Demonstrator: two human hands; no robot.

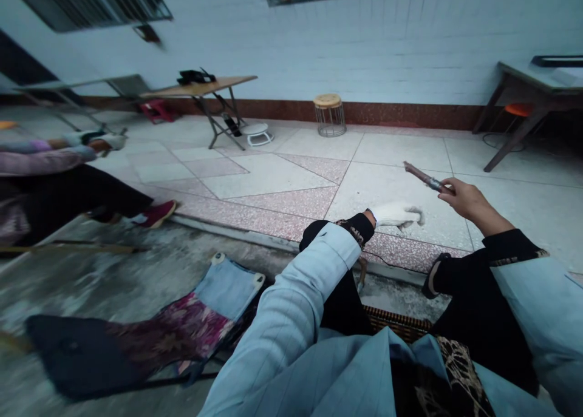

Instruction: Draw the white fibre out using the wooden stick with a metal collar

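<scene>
My left hand (397,215) wears a white knitted work glove with greyish fingertips. It reaches out low over the pale floor tiles, fingers bent slightly and apart from the thumb, with nothing visible between them. Bare, my right hand (467,200) is closed around the near end of a short brown stick-like tool (416,173) with a grey metal band. The tool points up and to the left, and its kind is not clear. A thin dark cord (387,261) runs below my left hand along the step edge.
A cloth folding recliner (182,332) stands at my left. Beyond it sits another person (77,180) wearing gloves. Near the wall are a folding table (237,82), a small white stool (258,130) and a round wire stool (328,116). A dark desk (523,80) is at right.
</scene>
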